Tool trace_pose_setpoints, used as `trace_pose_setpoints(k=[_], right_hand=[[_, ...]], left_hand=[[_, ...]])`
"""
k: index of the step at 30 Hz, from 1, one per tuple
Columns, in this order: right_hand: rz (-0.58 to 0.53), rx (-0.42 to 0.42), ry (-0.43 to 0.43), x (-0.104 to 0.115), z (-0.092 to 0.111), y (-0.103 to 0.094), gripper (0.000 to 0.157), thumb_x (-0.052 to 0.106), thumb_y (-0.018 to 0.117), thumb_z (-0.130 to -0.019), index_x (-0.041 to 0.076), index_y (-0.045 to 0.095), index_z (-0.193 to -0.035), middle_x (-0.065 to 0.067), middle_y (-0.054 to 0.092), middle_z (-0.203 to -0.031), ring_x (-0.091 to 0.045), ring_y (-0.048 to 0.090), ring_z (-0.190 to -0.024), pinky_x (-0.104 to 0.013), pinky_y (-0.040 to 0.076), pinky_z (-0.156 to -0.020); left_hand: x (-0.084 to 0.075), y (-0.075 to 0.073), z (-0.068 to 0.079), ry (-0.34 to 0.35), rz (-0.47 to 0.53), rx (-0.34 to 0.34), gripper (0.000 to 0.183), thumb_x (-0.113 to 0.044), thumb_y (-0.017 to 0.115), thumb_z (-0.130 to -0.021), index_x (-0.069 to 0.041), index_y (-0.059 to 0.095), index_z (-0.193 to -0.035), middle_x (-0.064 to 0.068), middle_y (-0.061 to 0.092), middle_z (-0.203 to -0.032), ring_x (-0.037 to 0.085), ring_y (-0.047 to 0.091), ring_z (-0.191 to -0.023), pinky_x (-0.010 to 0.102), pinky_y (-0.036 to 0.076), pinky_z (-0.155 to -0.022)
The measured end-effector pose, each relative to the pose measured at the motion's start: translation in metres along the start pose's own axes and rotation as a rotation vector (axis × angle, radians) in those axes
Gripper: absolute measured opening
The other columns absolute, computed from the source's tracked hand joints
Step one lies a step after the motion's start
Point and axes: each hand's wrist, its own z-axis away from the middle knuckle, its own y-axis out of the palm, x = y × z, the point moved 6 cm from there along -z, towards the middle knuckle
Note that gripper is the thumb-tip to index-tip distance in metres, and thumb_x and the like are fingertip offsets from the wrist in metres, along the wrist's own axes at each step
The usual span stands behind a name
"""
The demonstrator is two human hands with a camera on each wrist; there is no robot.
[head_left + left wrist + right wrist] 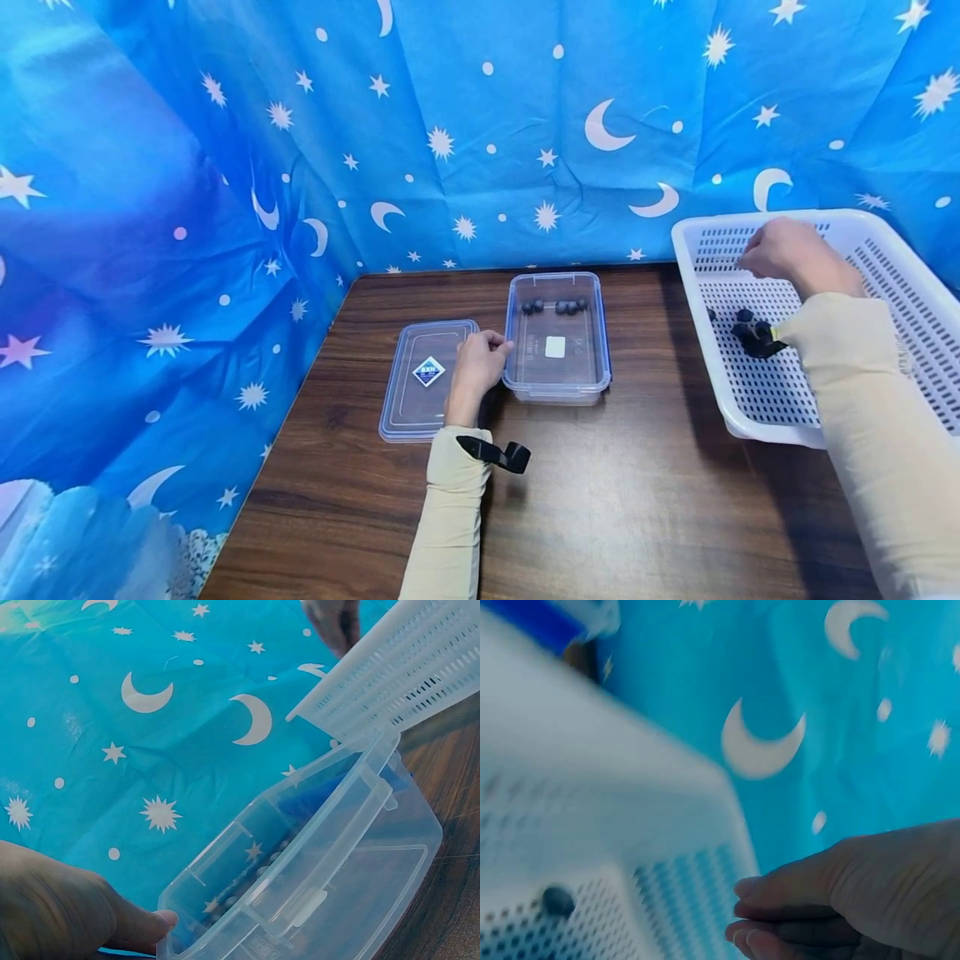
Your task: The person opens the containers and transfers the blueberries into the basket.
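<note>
My left hand (478,367) pinches the left rim of a clear plastic food container (555,383); in the left wrist view its fingertip lies right at the container's corner. Several blueberries (572,307) sit inside, toward the far end. Over the far part of a white perforated basket (708,367) hovers my right hand (798,254). Its thumb and fingertips come close together, and nothing shows between them in the right wrist view. Below it, several blueberries (744,315) lie on the basket floor, one of them (558,901) also visible from the right wrist.
A clear lid (408,400) with a blue edge and a diamond label lies left of the container, partly under my left hand. All stand on a dark wooden table (600,483). A blue curtain (525,167) with moons and stars hangs behind and to the left.
</note>
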Motion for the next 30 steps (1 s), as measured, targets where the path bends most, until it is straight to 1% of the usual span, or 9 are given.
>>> trace_pose_setpoints(k=[5, 9, 14, 17, 21, 26, 30], right_hand=[[-0.013, -0.072, -0.007, 0.034, 0.002, -0.005, 0.042, 0.023, 0.053, -0.095, -0.011, 0.056, -0.120, -0.035, 0.055, -0.115, -0.046, 0.048, -0.102, -0.058, 0.042, -0.080], [-0.052, -0.127, -0.043, 0.059, 0.001, 0.000, 0.042, 0.023, 0.053, -0.097, -0.010, 0.057, -0.121, -0.035, 0.053, -0.121, -0.046, 0.047, -0.106, -0.059, 0.043, -0.084], [-0.075, -0.160, -0.108, 0.088, -0.001, 0.011, 0.036, 0.020, 0.055, -0.096, -0.009, 0.061, -0.117, -0.032, 0.059, -0.113, -0.042, 0.052, -0.097, -0.054, 0.045, -0.081], [-0.067, -0.173, -0.145, 0.104, -0.003, 0.019, 0.031, 0.019, 0.057, -0.095, -0.007, 0.065, -0.111, -0.028, 0.064, -0.103, -0.037, 0.054, -0.090, -0.049, 0.046, -0.077], [-0.046, -0.181, -0.203, 0.123, -0.006, 0.029, 0.026, 0.017, 0.058, -0.093, -0.004, 0.069, -0.103, -0.022, 0.067, -0.095, -0.033, 0.056, -0.085, -0.046, 0.045, -0.074], [-0.017, -0.164, -0.270, 0.145, -0.012, 0.045, 0.023, 0.015, 0.060, -0.091, -0.003, 0.071, -0.099, -0.021, 0.069, -0.096, -0.034, 0.059, -0.090, -0.047, 0.046, -0.078], [-0.015, -0.121, -0.282, 0.158, -0.017, 0.063, 0.021, 0.012, 0.059, -0.091, -0.003, 0.072, -0.099, -0.020, 0.070, -0.096, -0.032, 0.059, -0.090, -0.045, 0.048, -0.079]], left_hand=[[0.001, 0.001, 0.001, -0.016, 0.011, 0.010, 0.024, -0.026, 0.059, -0.096, -0.008, 0.068, -0.108, 0.005, 0.063, -0.092, 0.020, 0.055, -0.085, 0.033, 0.047, -0.072], [0.002, 0.000, 0.002, -0.018, 0.011, 0.008, 0.025, -0.026, 0.059, -0.096, -0.008, 0.068, -0.108, 0.006, 0.063, -0.093, 0.021, 0.054, -0.089, 0.035, 0.047, -0.076], [0.001, 0.000, 0.003, -0.011, 0.011, 0.004, 0.025, -0.026, 0.059, -0.095, -0.007, 0.068, -0.108, 0.006, 0.064, -0.094, 0.021, 0.055, -0.089, 0.036, 0.047, -0.078], [0.001, -0.001, 0.003, -0.014, 0.013, 0.003, 0.025, -0.026, 0.059, -0.096, -0.007, 0.068, -0.109, 0.006, 0.063, -0.094, 0.021, 0.055, -0.088, 0.036, 0.047, -0.077], [0.001, -0.001, 0.003, -0.014, 0.010, -0.001, 0.024, -0.026, 0.059, -0.095, -0.007, 0.068, -0.108, 0.006, 0.064, -0.094, 0.020, 0.055, -0.087, 0.035, 0.047, -0.076], [0.002, -0.001, 0.002, -0.010, 0.008, -0.006, 0.024, -0.026, 0.060, -0.095, -0.008, 0.069, -0.107, 0.005, 0.064, -0.093, 0.020, 0.055, -0.085, 0.034, 0.047, -0.075], [0.002, 0.000, 0.002, -0.004, 0.005, -0.005, 0.023, -0.026, 0.060, -0.095, -0.008, 0.069, -0.106, 0.005, 0.064, -0.092, 0.020, 0.055, -0.085, 0.034, 0.047, -0.074]])
